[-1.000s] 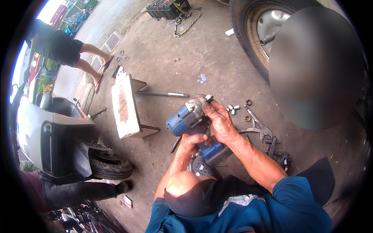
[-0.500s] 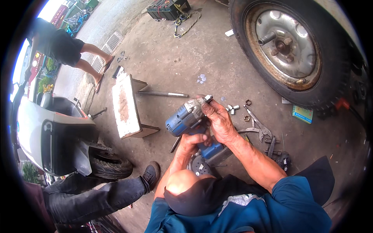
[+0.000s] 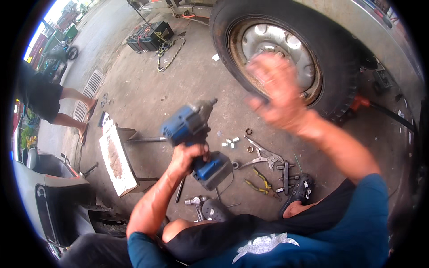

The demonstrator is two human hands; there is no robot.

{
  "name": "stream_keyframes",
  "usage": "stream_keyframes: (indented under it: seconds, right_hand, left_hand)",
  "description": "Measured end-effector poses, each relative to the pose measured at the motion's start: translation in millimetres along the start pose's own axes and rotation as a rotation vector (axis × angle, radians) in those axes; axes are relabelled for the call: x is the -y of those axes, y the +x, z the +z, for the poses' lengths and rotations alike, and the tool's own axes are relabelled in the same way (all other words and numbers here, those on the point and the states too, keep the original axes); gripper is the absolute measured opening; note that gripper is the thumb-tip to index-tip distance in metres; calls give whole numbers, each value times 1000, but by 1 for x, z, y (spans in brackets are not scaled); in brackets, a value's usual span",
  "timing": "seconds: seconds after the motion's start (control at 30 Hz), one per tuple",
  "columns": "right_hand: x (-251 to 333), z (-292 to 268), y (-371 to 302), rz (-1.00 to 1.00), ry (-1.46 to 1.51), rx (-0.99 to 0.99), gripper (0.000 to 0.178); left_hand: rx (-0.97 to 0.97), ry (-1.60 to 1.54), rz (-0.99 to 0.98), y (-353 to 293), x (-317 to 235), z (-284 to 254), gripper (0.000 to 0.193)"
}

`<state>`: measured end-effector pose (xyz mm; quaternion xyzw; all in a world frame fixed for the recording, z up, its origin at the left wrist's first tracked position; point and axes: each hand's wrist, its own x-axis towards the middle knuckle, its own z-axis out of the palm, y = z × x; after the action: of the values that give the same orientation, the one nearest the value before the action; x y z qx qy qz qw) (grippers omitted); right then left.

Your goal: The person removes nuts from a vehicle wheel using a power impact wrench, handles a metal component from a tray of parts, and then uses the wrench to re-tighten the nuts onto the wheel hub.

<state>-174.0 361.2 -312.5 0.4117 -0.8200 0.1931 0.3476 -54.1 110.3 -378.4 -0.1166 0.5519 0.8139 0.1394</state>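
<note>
My left hand is wrapped round the grip of a blue cordless impact wrench. The wrench's nose points up and to the right, with a narrow dark tip at its end. Its battery hangs below my fist. My right hand is raised in front of the wheel and covers part of its rusty, silver rim. Motion smears the fingers, so I cannot make out whether they hold anything or touch the rim.
On the concrete lie several sockets, locking pliers, yellow-handled pliers and a hammer. A wooden stool and a scooter stand left. Farther off are a black toolbox and a person.
My right hand has left the wrench's nose and swung up to the right, toward the wheel. The bright socket no longer shows on the nose. My left hand keeps the wrench; the view has shifted right.
</note>
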Motion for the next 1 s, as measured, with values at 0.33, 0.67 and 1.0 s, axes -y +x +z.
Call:
stream_keyframes:
  seconds: [0.33,0.67,1.0]
  right_hand:
    - [-77,-90,12,449,-402,-143,49]
    - [-85,-109,21,509,-227,182,41]
    - [-105,-128,4,780,34,153,66]
  left_hand:
    - [99,-252,2,113,29,48,39]
    - [77,-128,57,144,46,48,36]
    - [1,1072,521,155,13,32,23]
